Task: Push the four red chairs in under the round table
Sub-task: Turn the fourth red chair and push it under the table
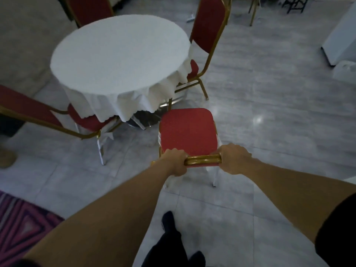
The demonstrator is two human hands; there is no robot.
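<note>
A round table (119, 53) under a white cloth stands ahead, left of centre. The near red chair (187, 130) with a gold frame stands just short of the table's near edge, its seat fully outside the cloth. My left hand (176, 160) and my right hand (234, 158) both grip the gold top rail of its backrest. The left red chair (82, 120) has its seat partly under the cloth. The right red chair (209, 26) sits with its seat tucked at the table's edge. The far red chair (90, 8) shows only its backrest behind the table.
Grey tiled floor lies all around. A purple patterned rug (21, 224) covers the lower left corner. A white cabinet (342, 35) stands at the right edge. Another person's shoe (5, 157) shows at far left. My dark shoes (169, 222) are below the chair.
</note>
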